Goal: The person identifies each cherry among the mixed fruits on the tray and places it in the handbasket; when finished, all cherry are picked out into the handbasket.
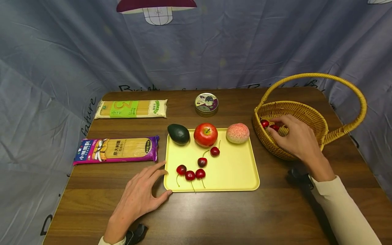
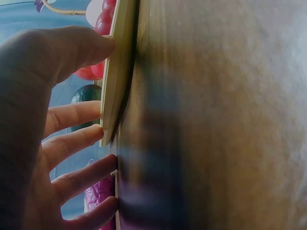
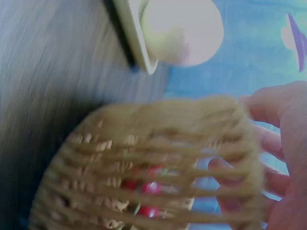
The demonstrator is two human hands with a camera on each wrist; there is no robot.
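Note:
A pale yellow tray [image 1: 229, 170] lies on the table with several dark red cherries [image 1: 190, 175] on it, stems attached. At its left corner my left hand [image 1: 137, 194] is spread; its thumb and some fingertips touch the rim [image 2: 111, 91]. My right hand [image 1: 295, 137] reaches over the near rim of a wicker basket [image 1: 309, 117], fingers inside and slightly bent. Below those fingers, cherries [image 1: 264, 123] lie in the basket. Through the weave in the right wrist view, red cherries [image 3: 151, 187] show apart from the fingertips, which appear to hold nothing.
Along the tray's back edge sit an avocado [image 1: 179, 134], a red apple [image 1: 206, 134] and a peach [image 1: 238, 133]. Behind them stands a round tin [image 1: 206, 104]. Two noodle packs, one green-labelled [image 1: 131, 109] and one purple [image 1: 117, 149], lie at left. The basket's tall handle [image 1: 318, 75] arches up.

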